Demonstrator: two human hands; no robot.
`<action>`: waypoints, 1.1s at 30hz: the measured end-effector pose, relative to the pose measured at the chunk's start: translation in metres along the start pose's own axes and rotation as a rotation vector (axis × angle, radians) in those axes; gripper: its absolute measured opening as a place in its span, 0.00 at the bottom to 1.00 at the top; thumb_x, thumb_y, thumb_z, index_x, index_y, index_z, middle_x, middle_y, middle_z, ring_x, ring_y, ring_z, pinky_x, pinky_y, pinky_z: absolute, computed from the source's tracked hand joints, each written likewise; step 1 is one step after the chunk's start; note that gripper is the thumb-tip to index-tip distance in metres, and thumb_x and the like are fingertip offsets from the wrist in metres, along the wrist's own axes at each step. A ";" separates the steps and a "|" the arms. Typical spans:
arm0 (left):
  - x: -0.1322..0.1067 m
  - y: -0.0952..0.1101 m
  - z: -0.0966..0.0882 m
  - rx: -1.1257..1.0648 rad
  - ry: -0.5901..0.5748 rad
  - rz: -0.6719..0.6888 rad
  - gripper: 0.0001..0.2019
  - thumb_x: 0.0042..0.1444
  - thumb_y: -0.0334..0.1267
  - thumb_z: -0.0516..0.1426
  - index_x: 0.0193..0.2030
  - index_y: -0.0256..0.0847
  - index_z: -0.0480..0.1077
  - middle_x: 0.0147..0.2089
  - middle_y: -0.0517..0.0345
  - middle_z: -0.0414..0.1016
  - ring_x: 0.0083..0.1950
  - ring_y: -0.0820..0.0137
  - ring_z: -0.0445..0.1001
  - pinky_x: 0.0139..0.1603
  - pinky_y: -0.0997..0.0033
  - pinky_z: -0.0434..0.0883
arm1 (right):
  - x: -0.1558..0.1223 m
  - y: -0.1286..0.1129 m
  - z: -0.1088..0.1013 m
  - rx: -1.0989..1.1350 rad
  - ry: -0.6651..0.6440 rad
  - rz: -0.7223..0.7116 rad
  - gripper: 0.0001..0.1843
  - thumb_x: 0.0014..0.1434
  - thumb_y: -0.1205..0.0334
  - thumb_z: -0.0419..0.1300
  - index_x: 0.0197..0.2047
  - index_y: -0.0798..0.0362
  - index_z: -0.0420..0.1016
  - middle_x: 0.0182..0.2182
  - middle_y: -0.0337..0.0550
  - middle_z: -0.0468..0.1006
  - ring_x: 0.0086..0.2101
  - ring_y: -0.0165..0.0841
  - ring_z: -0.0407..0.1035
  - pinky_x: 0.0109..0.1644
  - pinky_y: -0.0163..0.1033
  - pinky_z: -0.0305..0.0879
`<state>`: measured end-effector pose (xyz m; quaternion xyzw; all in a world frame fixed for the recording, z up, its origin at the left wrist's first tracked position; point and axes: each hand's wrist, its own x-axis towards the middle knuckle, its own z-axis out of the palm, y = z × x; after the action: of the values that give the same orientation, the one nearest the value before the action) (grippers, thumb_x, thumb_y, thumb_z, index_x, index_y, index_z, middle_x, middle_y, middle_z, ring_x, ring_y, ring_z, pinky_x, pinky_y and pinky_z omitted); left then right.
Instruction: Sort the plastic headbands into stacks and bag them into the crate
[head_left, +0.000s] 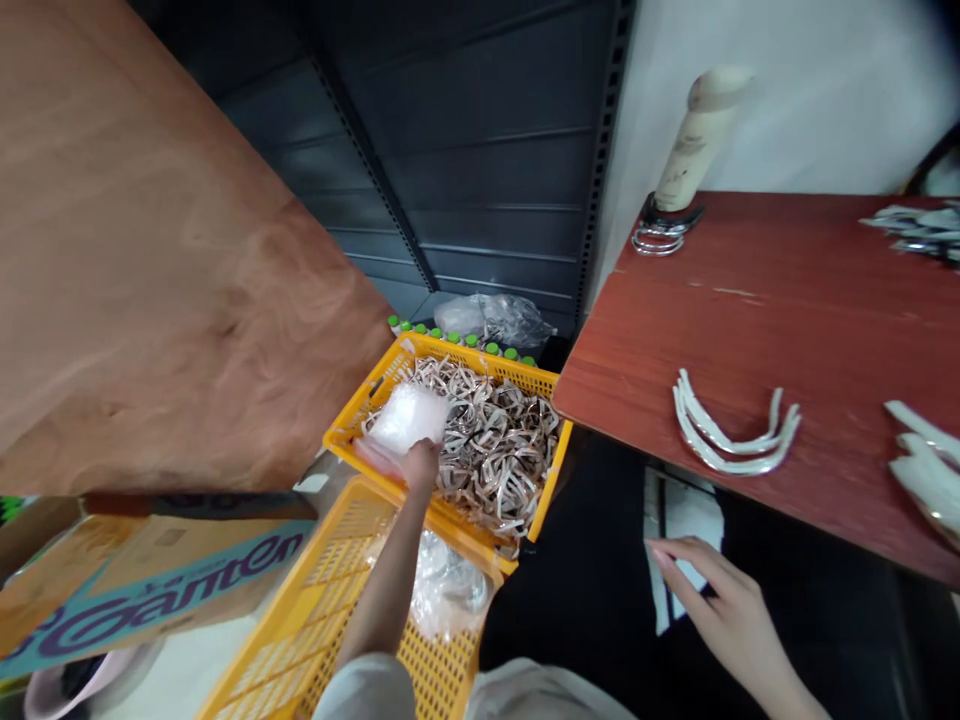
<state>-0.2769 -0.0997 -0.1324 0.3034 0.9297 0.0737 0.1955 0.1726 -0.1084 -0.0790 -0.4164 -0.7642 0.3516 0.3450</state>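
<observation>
My left hand (421,462) is closed on the near edge of a white, translucent plastic bundle (407,415), its contents unclear. The bundle lies over the left part of a yellow crate (541,515). Many curved, shiny and whitish strips (495,440) fill the rest of that crate. Low on the right, my right hand (724,605) is over the dark-clothed lap, thumb and forefinger brought together at the tips. Behind these fingers is a white piece (694,520); whether they pinch it or something small, I cannot tell.
A second yellow crate (319,590) holds clear plastic (446,585). The reddish table (750,330) at right bears U-shaped strips (731,455), rings (658,240) and a pale cylinder (690,150). Green-capped bottles (470,341) line the crate's far side. A cardboard box (172,580) stands left.
</observation>
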 end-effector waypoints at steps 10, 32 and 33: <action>-0.136 0.083 -0.008 -0.573 -0.412 0.329 0.22 0.60 0.58 0.54 0.33 0.38 0.72 0.35 0.56 0.76 0.42 0.67 0.75 0.49 0.63 0.73 | -0.004 -0.016 0.026 0.254 -0.181 0.284 0.14 0.67 0.51 0.55 0.51 0.46 0.75 0.46 0.46 0.78 0.46 0.38 0.73 0.53 0.45 0.70; -0.258 0.193 0.006 -0.394 -0.499 0.953 0.20 0.59 0.46 0.60 0.56 0.47 0.68 0.59 0.50 0.70 0.63 0.58 0.68 0.66 0.52 0.64 | -0.047 -0.014 -0.035 0.993 0.518 0.852 0.24 0.50 0.43 0.71 0.26 0.53 0.67 0.22 0.36 0.73 0.23 0.28 0.68 0.30 0.35 0.69; -0.269 0.194 0.007 -0.315 -0.603 1.091 0.18 0.62 0.45 0.58 0.58 0.49 0.68 0.59 0.52 0.72 0.61 0.60 0.70 0.64 0.56 0.67 | -0.045 -0.016 -0.038 0.963 0.506 0.847 0.25 0.50 0.42 0.70 0.25 0.53 0.66 0.22 0.36 0.72 0.24 0.29 0.68 0.31 0.35 0.69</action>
<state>0.0289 -0.1025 -0.0031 0.7076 0.5241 0.2098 0.4250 0.2162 -0.1453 -0.0565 -0.5486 -0.1904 0.6485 0.4922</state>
